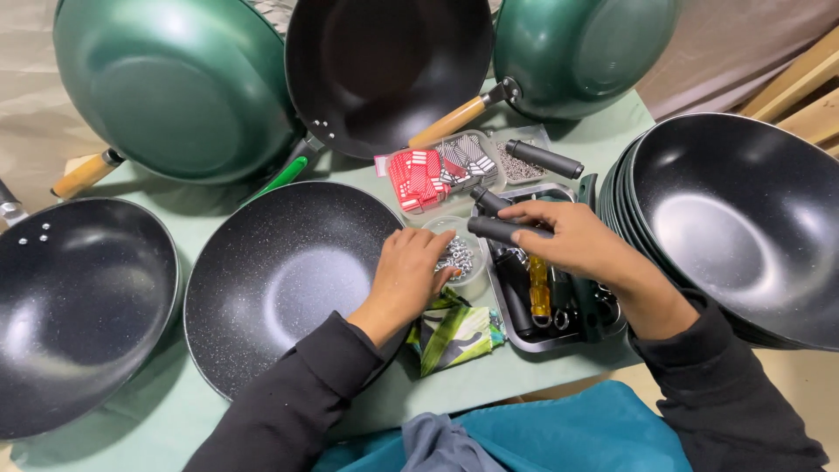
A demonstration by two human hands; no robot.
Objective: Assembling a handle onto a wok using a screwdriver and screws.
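My left hand [411, 271] reaches into a small clear round dish [476, 262] of small silver metal parts [458, 255], its fingertips among them. My right hand [568, 238] grips a black pan handle [496, 230] over a metal tray [559, 341] that holds more black handles and a yellow-handled screwdriver [539, 287]. A speckled black wok [280, 275] without a handle lies just left of my left hand.
Green woks [175, 87] and a black one [384, 61] with wooden handles stand at the back. A black wok [74, 306] lies at the left, a stack of woks [743, 218] at the right. Trays of red-and-white tags [418, 177], a loose black handle [544, 158] and a green cloth [454, 336] sit nearby.
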